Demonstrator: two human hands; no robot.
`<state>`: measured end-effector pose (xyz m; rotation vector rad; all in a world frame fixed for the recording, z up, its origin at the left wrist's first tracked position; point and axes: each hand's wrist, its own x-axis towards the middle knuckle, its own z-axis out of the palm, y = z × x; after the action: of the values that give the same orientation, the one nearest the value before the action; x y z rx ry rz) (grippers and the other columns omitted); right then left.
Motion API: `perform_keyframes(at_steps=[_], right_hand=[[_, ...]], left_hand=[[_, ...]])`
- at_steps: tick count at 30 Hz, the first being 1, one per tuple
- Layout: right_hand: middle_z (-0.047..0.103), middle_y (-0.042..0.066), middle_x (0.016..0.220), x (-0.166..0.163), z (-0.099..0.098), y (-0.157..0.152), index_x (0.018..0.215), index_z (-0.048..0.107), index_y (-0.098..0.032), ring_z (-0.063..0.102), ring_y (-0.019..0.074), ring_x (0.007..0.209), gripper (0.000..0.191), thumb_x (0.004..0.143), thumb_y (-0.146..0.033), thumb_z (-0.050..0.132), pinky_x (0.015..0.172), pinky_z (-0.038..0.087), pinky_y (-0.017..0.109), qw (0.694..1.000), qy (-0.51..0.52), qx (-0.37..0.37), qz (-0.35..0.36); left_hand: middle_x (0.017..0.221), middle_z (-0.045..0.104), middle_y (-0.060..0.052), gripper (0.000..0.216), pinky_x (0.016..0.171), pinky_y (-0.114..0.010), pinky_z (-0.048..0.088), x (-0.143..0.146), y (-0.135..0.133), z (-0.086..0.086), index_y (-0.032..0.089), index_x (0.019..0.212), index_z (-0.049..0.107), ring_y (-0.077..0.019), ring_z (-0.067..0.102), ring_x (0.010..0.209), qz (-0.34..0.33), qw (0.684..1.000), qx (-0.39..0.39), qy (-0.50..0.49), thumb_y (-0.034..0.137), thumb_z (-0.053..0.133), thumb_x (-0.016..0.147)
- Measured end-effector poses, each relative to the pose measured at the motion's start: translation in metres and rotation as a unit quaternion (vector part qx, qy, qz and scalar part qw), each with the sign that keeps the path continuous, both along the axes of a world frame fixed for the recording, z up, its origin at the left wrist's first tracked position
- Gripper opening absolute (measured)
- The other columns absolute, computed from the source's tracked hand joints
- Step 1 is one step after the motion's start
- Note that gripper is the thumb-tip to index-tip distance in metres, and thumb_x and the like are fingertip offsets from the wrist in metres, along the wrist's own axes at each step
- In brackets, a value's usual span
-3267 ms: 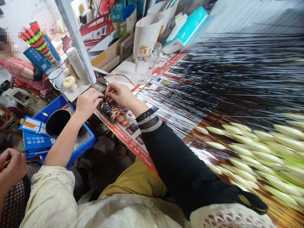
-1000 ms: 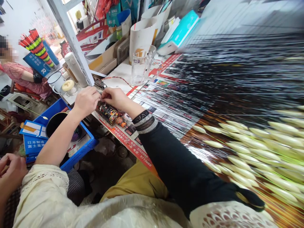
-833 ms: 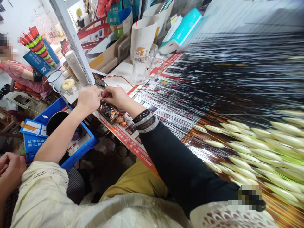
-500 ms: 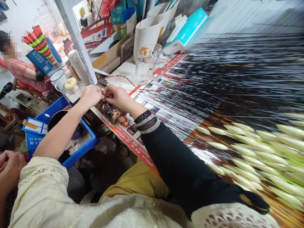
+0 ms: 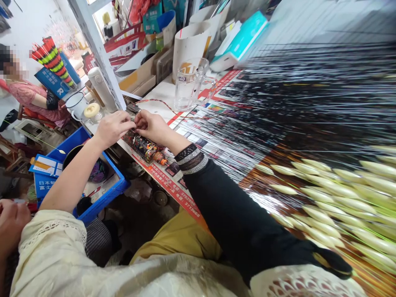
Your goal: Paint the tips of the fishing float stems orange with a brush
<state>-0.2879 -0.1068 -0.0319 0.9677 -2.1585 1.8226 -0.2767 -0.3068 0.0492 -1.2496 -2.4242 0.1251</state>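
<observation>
My left hand point(image 5: 114, 128) is in front of the white post, its fingers bent together toward my right hand. Close beside it, my right hand point(image 5: 152, 126) has thumb and fingers pinched together; its wrist is in a black sleeve with a lace cuff. The fingertips of both hands nearly meet, and anything small between them is too hidden to make out. Just below them, a paint-spattered cylindrical device point(image 5: 144, 147) lies along the table edge. A small metal piece point(image 5: 133, 108) is behind the fingers, and a twisted wire point(image 5: 159, 100) runs from near it.
Many pale fishing floats point(image 5: 337, 198) with thin dark stems point(image 5: 278, 99) cover the right side. A glass mug point(image 5: 189, 88) and a turquoise box point(image 5: 244, 39) stand farther back. At left are a blue crate point(image 5: 116, 187), a lone float point(image 5: 62, 152) and a seated person point(image 5: 29, 93).
My left hand has shifted slightly left and down, its fingers now longer and straighter. My right hand has stayed nearly in place. The nearby person's hand at the left edge moved a little down.
</observation>
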Motion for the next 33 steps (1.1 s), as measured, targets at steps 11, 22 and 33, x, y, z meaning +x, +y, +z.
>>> perform_keyframes(at_steps=[11, 22, 33], right_hand=[[0.067, -0.002, 0.076, -0.001, -0.001, -0.002, 0.093, 0.053, -0.021, 0.064, 0.015, 0.073, 0.028, 0.072, -0.007, 0.065, 0.068, 0.05, 0.027, 1.0, 0.005, 0.015, -0.015], [0.068, -0.001, 0.079, 0.0, -0.001, -0.001, 0.093, 0.053, -0.022, 0.066, 0.016, 0.074, 0.028, 0.071, -0.007, 0.065, 0.069, 0.051, 0.028, 1.0, 0.002, 0.005, -0.016], [0.068, -0.001, 0.078, 0.001, 0.001, -0.002, 0.092, 0.052, -0.022, 0.067, 0.0163, 0.078, 0.03, 0.072, -0.003, 0.063, 0.073, 0.052, 0.029, 1.0, -0.004, 0.006, -0.015]], left_hand=[[0.087, 0.068, -0.007, 0.018, 0.074, -0.036, 0.05, 0.008, 0.022, 0.004, 0.019, 0.083, 0.074, -0.0227, 0.065, 0.085, 0.128, 0.99, -0.016, -0.057, 0.023, 0.056, 0.087], [0.077, 0.074, -0.002, 0.012, 0.074, -0.032, 0.05, 0.013, 0.044, 0.011, 0.021, 0.078, 0.078, -0.0199, 0.067, 0.078, 0.321, 0.913, 0.124, -0.22, 0.019, 0.066, 0.076], [0.088, 0.065, -0.006, 0.034, 0.073, -0.035, 0.045, 0.005, 0.003, 0.005, 0.025, 0.089, 0.072, -0.0193, 0.059, 0.084, -0.007, 0.999, -0.032, 0.03, 0.031, 0.041, 0.103]])
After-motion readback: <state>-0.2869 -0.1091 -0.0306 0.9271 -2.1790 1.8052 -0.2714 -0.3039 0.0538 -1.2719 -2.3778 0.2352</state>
